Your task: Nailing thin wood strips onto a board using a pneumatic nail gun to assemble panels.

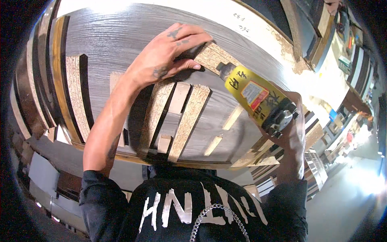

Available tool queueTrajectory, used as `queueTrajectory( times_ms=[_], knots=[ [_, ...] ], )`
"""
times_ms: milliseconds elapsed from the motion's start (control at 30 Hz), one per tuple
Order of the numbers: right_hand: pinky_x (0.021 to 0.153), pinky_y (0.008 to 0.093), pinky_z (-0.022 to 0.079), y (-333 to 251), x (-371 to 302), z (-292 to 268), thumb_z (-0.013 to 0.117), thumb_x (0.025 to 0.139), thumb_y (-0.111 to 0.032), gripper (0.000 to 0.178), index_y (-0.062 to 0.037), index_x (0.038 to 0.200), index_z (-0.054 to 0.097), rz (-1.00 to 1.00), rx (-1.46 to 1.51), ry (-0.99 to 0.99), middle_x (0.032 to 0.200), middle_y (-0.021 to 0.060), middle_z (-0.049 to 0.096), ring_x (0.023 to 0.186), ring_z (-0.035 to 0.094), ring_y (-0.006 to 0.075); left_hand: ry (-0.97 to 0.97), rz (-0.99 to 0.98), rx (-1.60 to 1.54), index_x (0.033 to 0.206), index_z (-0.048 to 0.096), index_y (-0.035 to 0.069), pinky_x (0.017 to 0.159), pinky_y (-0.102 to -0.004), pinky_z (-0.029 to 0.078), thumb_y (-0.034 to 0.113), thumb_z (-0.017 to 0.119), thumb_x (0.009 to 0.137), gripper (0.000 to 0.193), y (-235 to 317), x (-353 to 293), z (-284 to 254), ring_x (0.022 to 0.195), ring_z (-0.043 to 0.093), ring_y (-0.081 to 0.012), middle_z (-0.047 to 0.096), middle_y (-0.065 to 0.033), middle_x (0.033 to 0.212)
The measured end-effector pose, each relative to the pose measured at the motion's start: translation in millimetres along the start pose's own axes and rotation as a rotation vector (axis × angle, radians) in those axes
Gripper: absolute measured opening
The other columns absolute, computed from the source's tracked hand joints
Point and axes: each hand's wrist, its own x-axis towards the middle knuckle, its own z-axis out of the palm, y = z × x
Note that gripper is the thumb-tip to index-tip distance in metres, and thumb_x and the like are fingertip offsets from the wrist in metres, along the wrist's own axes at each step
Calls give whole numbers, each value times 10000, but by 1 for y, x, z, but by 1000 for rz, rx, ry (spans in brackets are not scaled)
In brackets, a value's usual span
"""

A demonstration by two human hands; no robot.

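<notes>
My left hand (pixel 171 54) reaches over a strip of chipboard (pixel 213 56), its thumb and fingers pinched around the strip's near end. The strip has a raw speckled edge and rests on a grey wood-grain panel (pixel 107 44). In my right hand (pixel 292 133) is a yellow nail gun (pixel 254 92) with a label and black marker scrawls. Its dark nose meets the strip's right part; whether it presses on it I cannot tell. Most of my right fingers are hidden behind the tool. Below my left hand, more chipboard strips (pixel 189 123) lie on the panel.
A small wooden block (pixel 164 144) and two short pale sticks (pixel 213 145) lie on the panel's near part. Long boards (pixel 60 72) stand along the left side. A white board (pixel 242 20) with handwriting runs along the far side. Stacked strips (pixel 316 169) lie at right.
</notes>
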Motion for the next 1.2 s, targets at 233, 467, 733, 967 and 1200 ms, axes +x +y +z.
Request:
queueTrajectory(
  times_ms=[233,467,733,967,1200],
  knots=[
    [862,408,485,-26,18,12,823,605,-166,709,3,1257,605,539,27,-62,945,188,690,913,664,281,117,60,25,1257,601,86,969,-391,440,152,732,739,539,-10,-5,11,1095,533,-296,574,-80,1205],
    [767,388,531,-41,46,11,800,625,-109,566,2,1154,634,375,-59,-207,864,197,694,808,685,356,163,121,80,1275,572,82,998,-407,454,159,735,726,578,-15,-8,17,1103,528,-307,574,-81,1200],
    [697,374,546,-43,51,10,763,697,-102,449,5,1117,648,430,-60,-215,802,202,692,736,695,350,157,74,92,1282,574,84,1023,-396,457,153,730,732,576,-11,-7,18,1125,526,-296,576,-58,1224],
    [692,379,540,-39,51,11,744,715,-95,415,3,1107,648,345,-103,-224,801,202,689,737,699,343,157,76,118,1287,570,86,1015,-394,455,152,711,743,566,-11,-9,17,1110,527,-300,576,-65,1225],
    [729,381,493,-39,42,10,884,678,-219,377,-80,975,698,500,-146,-276,875,106,665,821,596,295,166,125,108,1301,552,86,996,-391,458,148,702,746,578,-14,-10,19,1108,525,-304,574,-76,1232]
  ],
)
